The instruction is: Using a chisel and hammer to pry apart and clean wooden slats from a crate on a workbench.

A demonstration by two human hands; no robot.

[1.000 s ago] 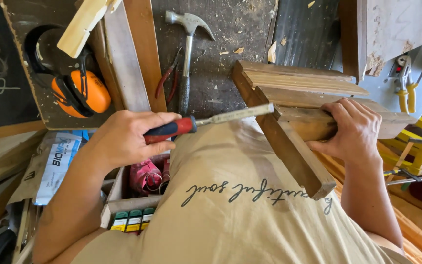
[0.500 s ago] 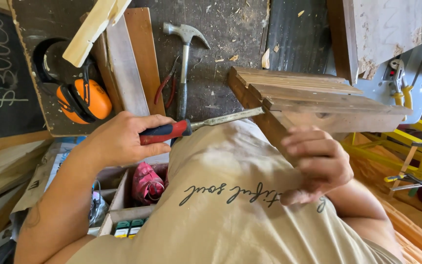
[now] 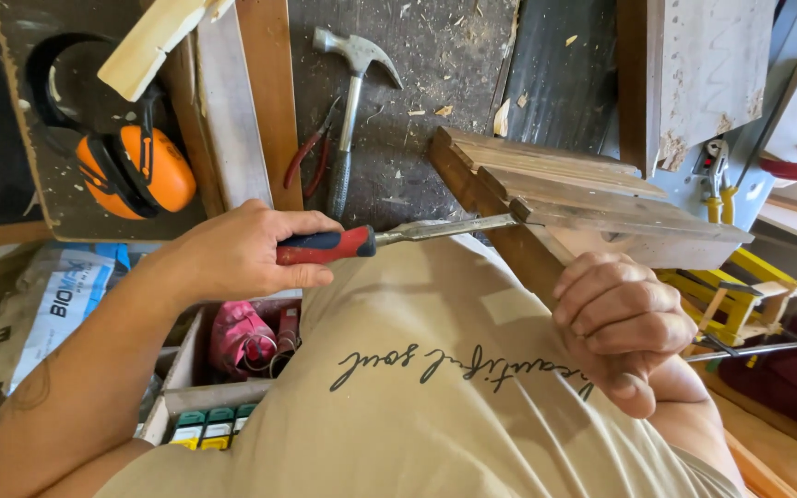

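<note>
Weathered grey-brown wood makes up the slatted piece held out over the dusty workbench, and it sits right of centre, its near edge above the person's beige shirt. The left hand is wrapped tight around the red and dark handle of a chisel, fingers curled fully closed, and the steel blade runs rightward until its tip meets the end of the wooden piece, wedged at the joint between two slats. The right hand hangs just below and near the piece, balled into a loose fist with the fingers folded in; it has nothing in it that I can see and does not touch the wood.

Farther back on the bench lies a claw hammer, with red-handled pliers just beside it on the left. Orange ear defenders rest far left. Near the left forearm sits a wooden tray holding a pink bundle.
</note>
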